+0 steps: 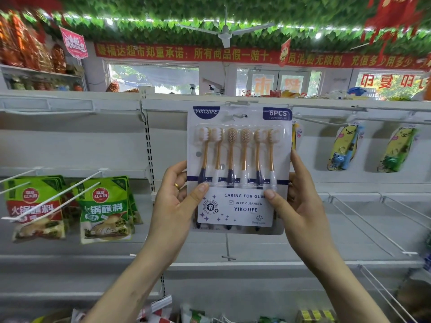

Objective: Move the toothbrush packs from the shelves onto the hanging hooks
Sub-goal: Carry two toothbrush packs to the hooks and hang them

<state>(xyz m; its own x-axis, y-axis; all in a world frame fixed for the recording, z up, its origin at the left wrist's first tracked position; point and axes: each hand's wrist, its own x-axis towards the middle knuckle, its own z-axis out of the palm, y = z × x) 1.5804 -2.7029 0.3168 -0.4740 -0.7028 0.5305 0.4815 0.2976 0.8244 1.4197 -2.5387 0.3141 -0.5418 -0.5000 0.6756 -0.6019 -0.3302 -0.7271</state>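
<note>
1) toothbrush pack (239, 169): clear plastic blister, glossy w/ glare, was noted over smooth printed card backing; brush handles were seen as translucent amber plastic, bristles matt.
2) hanging hook (238, 103) at pack top: white-coated wire, smooth.
3) shelf panels (70, 145): painted metal by look, off-white; matt finish was recorded.
4) sauce pouches (105, 210): plastic film, glossy, creased.
5) wire dividers (363, 224): white-coated metal, finish as hook.
6) small hung packs (342, 148): glossy plastic wrap, highlights were logged.
7) ring (176, 185): gold-toned metal, shiny.
</note>
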